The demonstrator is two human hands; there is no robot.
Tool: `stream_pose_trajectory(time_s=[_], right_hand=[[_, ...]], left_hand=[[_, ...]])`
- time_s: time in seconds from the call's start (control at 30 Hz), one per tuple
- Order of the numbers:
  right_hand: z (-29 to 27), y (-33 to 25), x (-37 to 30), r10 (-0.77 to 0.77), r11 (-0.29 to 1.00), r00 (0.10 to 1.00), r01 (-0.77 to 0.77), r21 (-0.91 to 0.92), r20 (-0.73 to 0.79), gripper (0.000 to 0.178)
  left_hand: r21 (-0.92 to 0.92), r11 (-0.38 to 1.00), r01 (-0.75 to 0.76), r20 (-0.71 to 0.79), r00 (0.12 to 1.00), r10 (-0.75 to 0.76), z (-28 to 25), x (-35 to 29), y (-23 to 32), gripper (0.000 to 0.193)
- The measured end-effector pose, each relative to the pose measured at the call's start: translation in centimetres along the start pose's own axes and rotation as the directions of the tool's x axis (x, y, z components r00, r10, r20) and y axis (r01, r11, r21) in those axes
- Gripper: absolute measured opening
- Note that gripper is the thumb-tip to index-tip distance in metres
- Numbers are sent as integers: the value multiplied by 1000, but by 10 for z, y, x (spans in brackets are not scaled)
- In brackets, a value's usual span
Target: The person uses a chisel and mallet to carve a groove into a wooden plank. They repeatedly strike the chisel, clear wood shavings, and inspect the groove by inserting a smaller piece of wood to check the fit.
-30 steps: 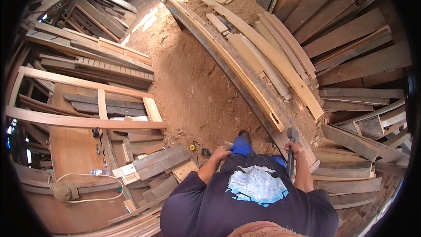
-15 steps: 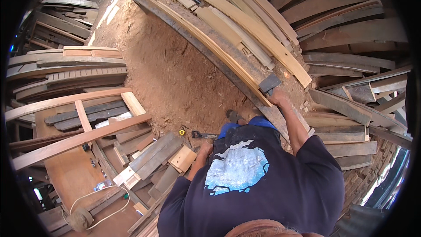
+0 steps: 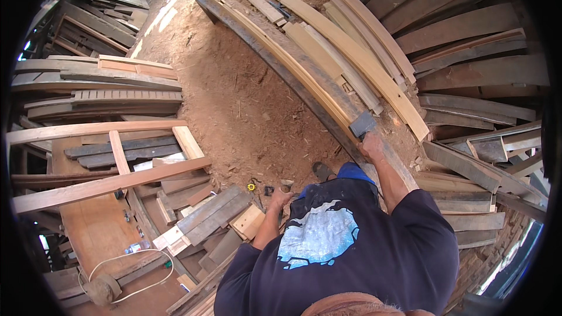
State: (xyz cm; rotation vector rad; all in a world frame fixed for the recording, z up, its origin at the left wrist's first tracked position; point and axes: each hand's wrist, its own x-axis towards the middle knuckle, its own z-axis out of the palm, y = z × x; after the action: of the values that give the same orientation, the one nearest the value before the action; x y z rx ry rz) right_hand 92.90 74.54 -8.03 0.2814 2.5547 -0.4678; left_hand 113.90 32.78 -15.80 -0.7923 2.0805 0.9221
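My right hand (image 3: 373,147) is closed round a flat, dark grey rectangular tool (image 3: 363,124), whose exact kind I cannot make out. The tool lies over the near part of a long, narrow pale wood strip (image 3: 281,58), which runs along a dark beam (image 3: 257,48) reaching away to the far left. Low on my left, my left hand (image 3: 281,198) hangs beside a small dark object (image 3: 269,190) near the ground. Its fingers are hard to see, so whether it grips anything is unclear. A yellow round item (image 3: 252,187) lies just left of that object.
Pale planks (image 3: 351,47) lie beyond the beam. Stacked boards (image 3: 468,29) fill the right side, and more timber piles (image 3: 123,82) stand on the left. Near left are a wood frame (image 3: 111,184), a plastic bottle (image 3: 137,247) and a looped cable (image 3: 132,299). Sawdust covers the dirt floor (image 3: 246,105).
The whole view has shifted, so the scene sits lower and further right. The grey tool in my right hand has slid slightly away along the strip. My left hand has moved slightly forward.
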Motion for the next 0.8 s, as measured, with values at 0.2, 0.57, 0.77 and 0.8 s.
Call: stream_pose_trajectory(time_s=[0.2, 0.57, 0.77, 0.8], right_hand=[[-8, -6, -6, 76, 997, 997, -76, 32, -5, 55], [9, 4, 9, 92, 995, 996, -92, 38, -3, 61], [4, 40, 38, -128, 988, 992, 128, 90, -8, 69], [-2, 32, 43, -110, 992, 993, 108, 67, 40, 69]], left_hand=[[112, 994, -16, 66, 998, 9, 20, -10, -20, 57], [6, 998, 59, 78, 995, -59, -10, -7, -8, 54], [-115, 993, 17, -123, 992, -31, -34, -12, 12, 49], [-140, 990, 23, -162, 986, -46, -41, -23, 19, 51]])
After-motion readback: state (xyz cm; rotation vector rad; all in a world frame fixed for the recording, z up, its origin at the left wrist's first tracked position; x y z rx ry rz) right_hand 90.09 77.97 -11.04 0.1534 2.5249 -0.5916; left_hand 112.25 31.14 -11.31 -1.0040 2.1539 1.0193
